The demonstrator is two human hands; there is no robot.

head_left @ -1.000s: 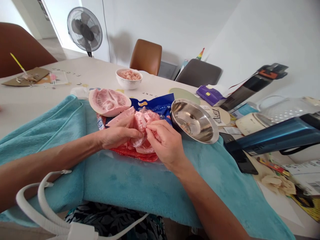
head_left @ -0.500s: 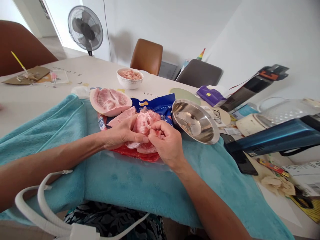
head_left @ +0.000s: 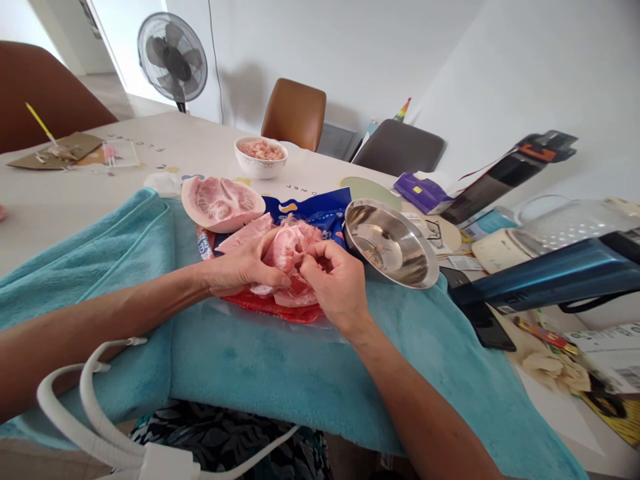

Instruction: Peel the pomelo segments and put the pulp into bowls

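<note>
My left hand (head_left: 240, 270) grips a pink pomelo segment (head_left: 287, 247) from the left, thumb underneath. My right hand (head_left: 336, 280) is closed in a pinch on the segment's membrane at its right side. Both hands work over a red and blue plastic bag (head_left: 320, 212) spread on a teal towel (head_left: 250, 373). More peeled pink pieces lie on the bag under the hands. A halved pomelo shell (head_left: 220, 202), pink inside, sits just behind my left hand.
An empty steel bowl (head_left: 387, 241) stands right of my hands. A white bowl (head_left: 261, 156) of pomelo flesh sits farther back. Bottles, papers and a black phone (head_left: 480, 313) crowd the right side. A fan (head_left: 171, 59) and chairs stand behind the table.
My right hand has curled tighter and shifted slightly up and right on the segment. My left hand has turned the segment a little, showing more of its pink flesh.
</note>
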